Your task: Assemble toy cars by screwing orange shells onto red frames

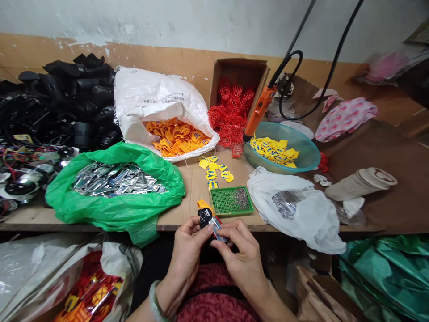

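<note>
Landmark: green mesh tray [218, 201] with small metal bits heaped toward its right side. Far left of tray and behind: heap of black parts [83, 91]. Left of tray: green bag [59, 197], open, full of flat silvery pieces. Behind-left of tray: white sack [161, 87] spilling-full of orange parts. Left hand [191, 243], bangle on wrist, near side of tray and left; thumb and fingers pinch the small assembly [207, 218]. Assembly sits just in front of tray's near left corner; long axis slants, orange end pointing away from the wearer and leftward, silvery end toward the wearer and rightward. Looks: orange tip, black rounded section with pale marking, silver strip, touches of red along the side. Yellow pieces [212, 174] lie loose behind tray. Right hand [244, 246], in front of tray, fingertips grasping the assembly's silvery end. Right of tray: white plastic bag [311, 214], crumpled, silvery contents.
</note>
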Demonstrator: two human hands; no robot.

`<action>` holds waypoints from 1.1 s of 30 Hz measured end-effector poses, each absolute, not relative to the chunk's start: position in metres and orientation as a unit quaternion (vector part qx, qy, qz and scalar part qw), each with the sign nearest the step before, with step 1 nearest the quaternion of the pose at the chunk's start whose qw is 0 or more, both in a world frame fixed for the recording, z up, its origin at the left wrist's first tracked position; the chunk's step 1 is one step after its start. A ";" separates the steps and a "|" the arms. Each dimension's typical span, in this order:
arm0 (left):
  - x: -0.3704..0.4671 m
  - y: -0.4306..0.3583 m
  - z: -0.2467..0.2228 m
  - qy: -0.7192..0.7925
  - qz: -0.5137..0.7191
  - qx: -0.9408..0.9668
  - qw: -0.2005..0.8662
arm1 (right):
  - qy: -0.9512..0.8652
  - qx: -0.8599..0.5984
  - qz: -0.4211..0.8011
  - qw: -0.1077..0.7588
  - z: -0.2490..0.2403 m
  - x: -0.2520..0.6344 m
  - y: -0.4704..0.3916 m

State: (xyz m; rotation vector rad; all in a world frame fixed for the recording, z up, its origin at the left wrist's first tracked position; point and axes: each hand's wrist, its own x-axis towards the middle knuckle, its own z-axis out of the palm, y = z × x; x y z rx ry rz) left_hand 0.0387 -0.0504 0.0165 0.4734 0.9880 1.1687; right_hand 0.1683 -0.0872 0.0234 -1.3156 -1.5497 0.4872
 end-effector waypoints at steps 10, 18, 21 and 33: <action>0.041 -0.053 0.019 0.454 0.520 0.246 0.681 | -0.638 -0.574 0.196 0.476 0.021 0.167 -0.089; 0.037 -0.050 0.016 0.474 0.521 0.201 0.681 | -0.667 -0.547 0.220 0.456 0.024 0.167 -0.090; 0.034 -0.047 0.018 0.470 0.520 0.193 0.687 | -0.648 -0.549 0.245 0.467 0.025 0.168 -0.089; 0.039 -0.053 0.018 0.448 0.493 0.207 0.717 | -0.583 -0.571 0.323 0.480 0.013 0.171 -0.079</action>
